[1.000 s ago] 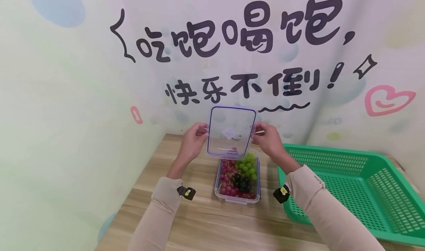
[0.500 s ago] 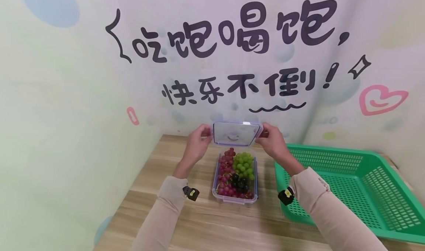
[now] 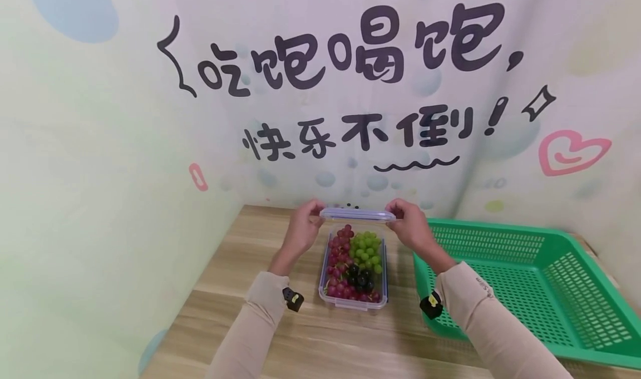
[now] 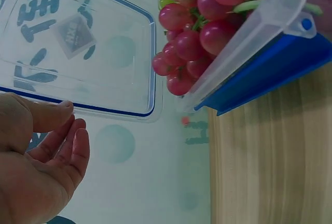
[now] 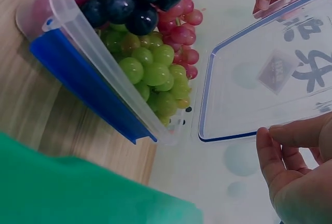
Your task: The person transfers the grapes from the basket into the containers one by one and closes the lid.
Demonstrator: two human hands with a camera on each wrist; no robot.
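Note:
A clear lid (image 3: 358, 215) with a blue seal is held up level, seen nearly edge-on in the head view, above the far end of a clear plastic container (image 3: 353, 305). My left hand (image 3: 303, 229) pinches the lid's left edge between thumb and fingers. On the opposite edge my right hand (image 3: 408, 223) grips it the same way. Inside the container lie red grapes (image 3: 339, 256), green grapes (image 3: 366, 248) and black grapes (image 3: 361, 279). The left wrist view shows a blue side latch (image 4: 270, 73) hanging down on the container. A square label (image 5: 276, 72) sits on the lid.
A green plastic basket (image 3: 546, 290) stands to the right of the container, close to my right forearm. Both rest on a wood-grain table (image 3: 320, 345). Behind the table's far edge rises a printed wall (image 3: 300, 89) with large dark lettering.
The lid has come down and tipped from upright to nearly flat, with both hands still holding its sides. The container and grapes stay in place on the table.

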